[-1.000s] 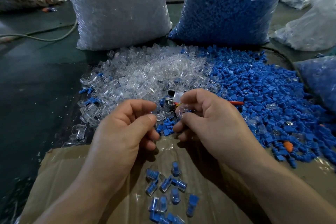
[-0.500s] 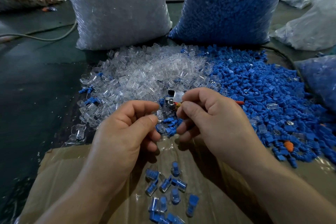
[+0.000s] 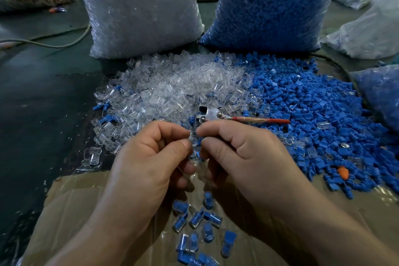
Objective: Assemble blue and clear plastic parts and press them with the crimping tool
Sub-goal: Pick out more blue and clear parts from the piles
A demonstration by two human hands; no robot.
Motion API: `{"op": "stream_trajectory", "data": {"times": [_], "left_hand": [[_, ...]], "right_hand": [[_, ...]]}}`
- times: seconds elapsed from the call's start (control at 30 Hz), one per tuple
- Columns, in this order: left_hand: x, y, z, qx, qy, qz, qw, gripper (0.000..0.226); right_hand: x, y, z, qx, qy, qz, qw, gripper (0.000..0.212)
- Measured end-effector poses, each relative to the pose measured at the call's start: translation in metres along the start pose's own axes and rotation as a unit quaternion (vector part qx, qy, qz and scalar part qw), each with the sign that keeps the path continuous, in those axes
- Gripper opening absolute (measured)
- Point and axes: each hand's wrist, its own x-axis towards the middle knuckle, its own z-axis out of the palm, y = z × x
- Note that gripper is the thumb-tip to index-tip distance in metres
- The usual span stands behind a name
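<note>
My left hand (image 3: 149, 164) and my right hand (image 3: 244, 157) meet fingertip to fingertip in the middle of the view, both with curled fingers. Between the fingertips a small clear plastic part (image 3: 192, 136) is pinched; what else they hold is hidden. Behind them lies a heap of clear parts (image 3: 172, 88) and, to its right, a heap of blue parts (image 3: 313, 110). The crimping tool (image 3: 237, 117), with a metal head and red handle, lies on the heaps just beyond my right hand. Several assembled blue-and-clear pieces (image 3: 200, 222) lie on the cardboard (image 3: 75, 211) below my hands.
A big bag of clear parts (image 3: 138, 6) and a big bag of blue parts (image 3: 269, 2) stand upright behind the heaps. More plastic bags (image 3: 371, 28) sit at the right. A cable (image 3: 54, 44) runs across the dark floor at left. An orange piece (image 3: 342, 172) lies among the blue parts.
My hands have come together until the fingertips meet, and the right hand has shifted left and down off the crimping tool, whose red handle now shows.
</note>
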Motion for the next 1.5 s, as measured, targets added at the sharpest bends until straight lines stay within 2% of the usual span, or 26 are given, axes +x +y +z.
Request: {"op": "stream_trajectory", "data": {"times": [0.07,0.13,0.27,0.37,0.4,0.63,0.77,0.83,0.93,1.0,1.07,1.33,1.5], "left_hand": [[-0.001,0.000,0.000,-0.004,-0.008,0.000,1.000,0.019],[-0.001,0.001,0.000,-0.007,-0.017,0.002,1.000,0.011],[-0.003,0.001,0.002,0.023,-0.010,0.017,1.000,0.022],[-0.002,0.000,0.002,0.045,-0.007,0.027,0.999,0.008],[-0.002,0.000,0.002,0.048,-0.008,0.027,0.998,0.011],[-0.002,0.004,0.002,-0.055,-0.047,-0.014,0.997,0.014],[-0.001,0.001,0.001,-0.009,-0.034,-0.003,0.999,0.022],[0.000,-0.002,0.001,-0.001,-0.014,0.004,1.000,0.018],[0.003,-0.006,-0.003,0.037,-0.003,0.010,0.999,0.025],[0.002,-0.006,-0.004,0.042,-0.007,0.010,0.999,0.027],[0.000,-0.004,-0.003,0.034,-0.007,0.006,0.999,0.026],[0.000,0.001,-0.001,0.006,0.020,0.004,1.000,0.028],[0.002,0.001,-0.004,0.001,0.032,0.007,0.999,0.028]], "right_hand": [[-0.001,0.001,0.000,-0.099,0.017,-0.045,0.994,0.008],[-0.002,0.000,0.000,-0.100,0.031,-0.053,0.993,0.007],[-0.003,-0.001,0.000,-0.125,0.037,-0.091,0.987,0.002],[-0.004,-0.004,0.002,-0.196,0.011,-0.114,0.974,0.019],[-0.003,-0.005,0.002,-0.208,0.011,-0.115,0.971,0.022],[0.000,-0.004,0.001,-0.199,0.039,-0.139,0.969,0.020],[0.001,-0.005,0.000,-0.260,0.025,-0.163,0.952,0.027],[0.003,0.000,-0.007,-0.358,0.019,-0.122,0.926,0.043],[0.007,0.010,-0.024,-0.462,0.004,0.029,0.886,0.072],[0.011,0.015,-0.030,-0.501,-0.008,0.069,0.863,0.070],[0.014,0.016,-0.030,-0.523,-0.013,0.067,0.849,0.061],[0.018,0.019,-0.033,-0.530,-0.030,0.074,0.844,0.055],[0.017,0.012,-0.035,-0.490,0.021,0.061,0.869,0.046]]}}
